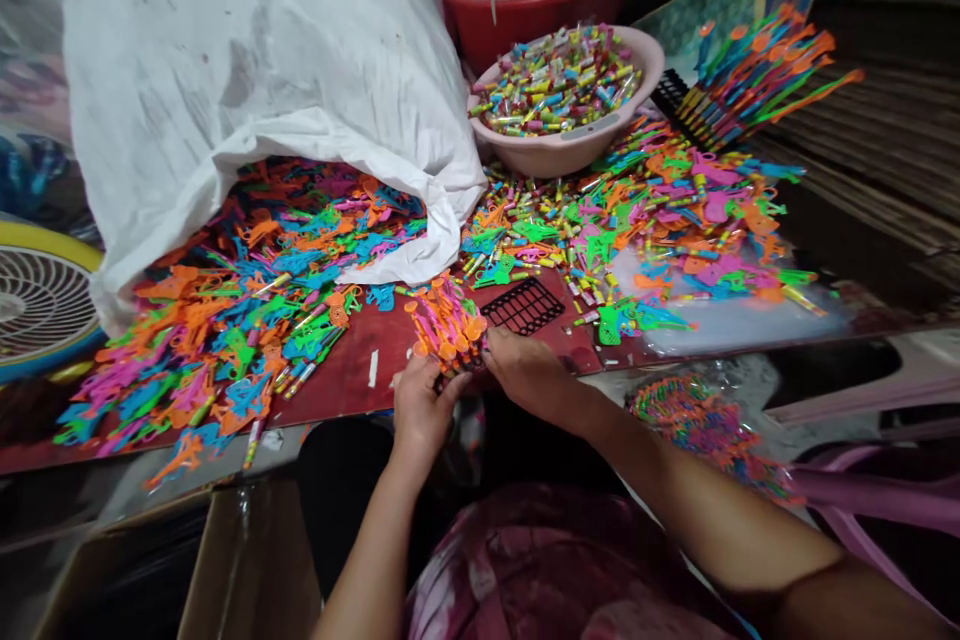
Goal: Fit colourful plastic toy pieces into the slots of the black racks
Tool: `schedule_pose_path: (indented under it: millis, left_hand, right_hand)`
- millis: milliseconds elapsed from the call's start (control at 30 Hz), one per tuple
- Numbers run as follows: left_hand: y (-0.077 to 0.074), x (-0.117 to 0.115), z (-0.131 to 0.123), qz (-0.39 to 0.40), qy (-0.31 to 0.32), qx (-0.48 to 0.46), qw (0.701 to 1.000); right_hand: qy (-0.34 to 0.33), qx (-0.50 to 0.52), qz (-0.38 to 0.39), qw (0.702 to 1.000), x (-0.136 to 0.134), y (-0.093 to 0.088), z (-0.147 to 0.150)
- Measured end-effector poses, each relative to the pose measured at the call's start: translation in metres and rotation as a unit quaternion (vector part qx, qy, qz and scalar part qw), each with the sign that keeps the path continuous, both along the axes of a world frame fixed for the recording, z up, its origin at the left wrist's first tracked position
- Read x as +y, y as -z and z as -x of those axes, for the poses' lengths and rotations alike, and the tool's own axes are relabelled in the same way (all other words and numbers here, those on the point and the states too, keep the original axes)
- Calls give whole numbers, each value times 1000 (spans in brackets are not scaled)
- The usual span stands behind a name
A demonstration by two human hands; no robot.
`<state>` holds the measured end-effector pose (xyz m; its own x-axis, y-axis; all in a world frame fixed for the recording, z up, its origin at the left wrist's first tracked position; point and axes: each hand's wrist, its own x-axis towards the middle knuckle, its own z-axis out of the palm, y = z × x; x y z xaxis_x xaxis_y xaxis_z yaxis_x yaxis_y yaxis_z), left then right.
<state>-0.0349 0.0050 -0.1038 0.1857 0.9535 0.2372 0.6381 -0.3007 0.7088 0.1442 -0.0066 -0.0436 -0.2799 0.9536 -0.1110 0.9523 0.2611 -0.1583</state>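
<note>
A bundle of orange and pink plastic pieces [444, 322] stands upright between my two hands at the red table's front edge. My left hand [424, 405] is closed around its lower left side, the thumb pointing inward. On the right side my right hand [525, 372] pinches the bundle's base, where a bit of dark rack shows. Just behind my right hand a black grid rack [525, 306] lies flat on the red table [358, 345]. Loose colourful plastic pieces [247, 320] are heaped to the left, and more pieces [607, 230] spread to the right.
A large white sack [277, 50] lies open at the back left. Behind the table's middle are a pink basin [559, 152] of small tubes and a red tub [487, 25]. A filled rack [750, 80] leans back right. A fan [45, 295] stands left, a cardboard box [247, 560] below.
</note>
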Motion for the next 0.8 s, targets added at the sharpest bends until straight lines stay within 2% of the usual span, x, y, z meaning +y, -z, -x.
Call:
schedule_pose_path:
  millis: [167, 233, 333, 433, 567, 633, 733, 800]
  left_hand:
    - [-4, -2, -2, 2, 8, 11, 1000]
    - [-3, -10, -8, -30, -28, 15, 999]
    - [2, -23, -17, -79, -123, 37, 989]
    - [5, -27, -15, -105, -145, 88, 980]
    - [-2, -9, 5, -93, -150, 179, 968]
    - [-5, 3, 17, -68, -164, 200, 964]
    - [-5, 13, 25, -42, -223, 163, 960]
    - [-1, 11, 22, -42, -251, 118, 960]
  right_hand:
    - [-4, 1, -14, 1000, -1, 4, 0]
    - [-16, 21, -31, 999, 0, 10, -2]
    - [-16, 79, -42, 996, 1, 18, -8]
    - [-2, 154, -36, 987, 1, 20, -15]
    - [-2, 208, -29, 978, -6, 17, -18]
    - [-23, 216, -10, 976, -12, 15, -15]
    - [-59, 218, 19, 974, -19, 12, -8]
    - [-68, 218, 29, 973, -22, 11, -6]
